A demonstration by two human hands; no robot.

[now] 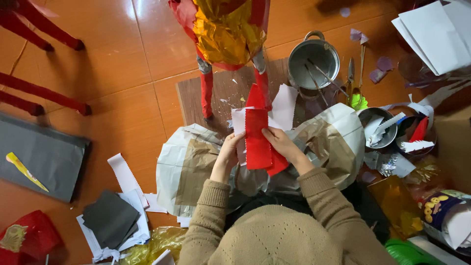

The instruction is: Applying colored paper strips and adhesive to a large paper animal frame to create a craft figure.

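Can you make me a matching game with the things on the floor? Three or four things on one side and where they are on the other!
Things:
1. red paper
2. metal pot
3. dark grey sheets
4. yellow strip

Places:
A. on the grey mat at the left
B. between both hands
C. top, by the scissors
D. bottom left, on white paper

Pairs: 1-B, 2-C, 3-D, 4-A

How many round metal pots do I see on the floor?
2. One large round metal pot with sticks inside stands above the hands; one smaller round metal pot, holding paper scraps, sits right of it. Others may hide under paper.
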